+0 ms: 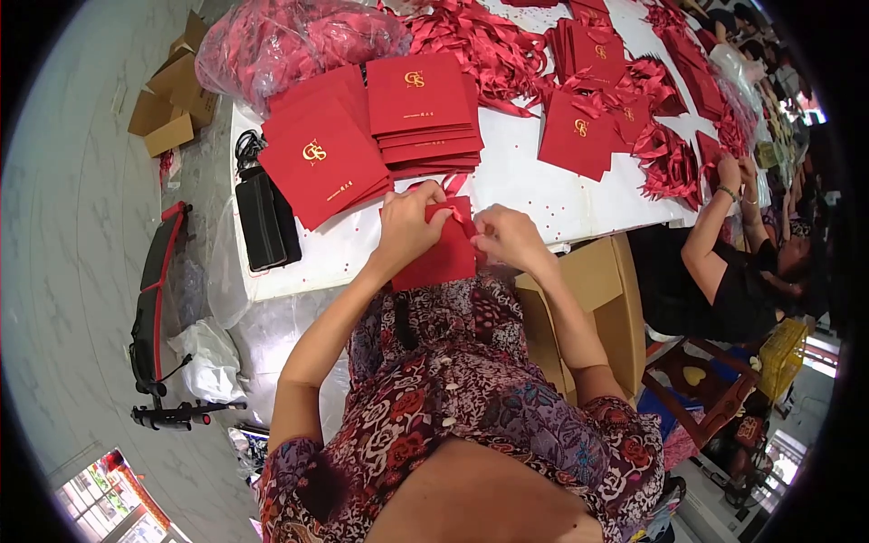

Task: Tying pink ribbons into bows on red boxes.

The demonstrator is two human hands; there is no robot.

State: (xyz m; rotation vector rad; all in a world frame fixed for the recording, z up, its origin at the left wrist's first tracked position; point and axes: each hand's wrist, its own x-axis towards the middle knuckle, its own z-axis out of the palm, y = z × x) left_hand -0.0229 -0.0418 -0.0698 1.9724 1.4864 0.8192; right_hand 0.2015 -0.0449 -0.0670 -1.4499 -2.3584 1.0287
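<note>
In front of me at the table edge is a small red paper bag (441, 253), with its lower part over my lap. My left hand (412, 222) grips its top left, thumb pressed on the red ribbon (462, 214) at the upper edge. On the right side of the bag, my right hand (511, 237) is closed in a pinch; what its fingertips hold is too small to make out. Just beyond my hands lie two stacks of flat red bags, one at the left (321, 154) and one in the middle (421, 100).
A black case (264, 217) lies by the table's left edge. Red ribbons (480, 45) and a clear plastic sack (299, 45) fill the far side. More red bags (579, 131) lie to the right. An open cardboard box (588, 281) stands beside me; a co-worker (733, 262) sits further right.
</note>
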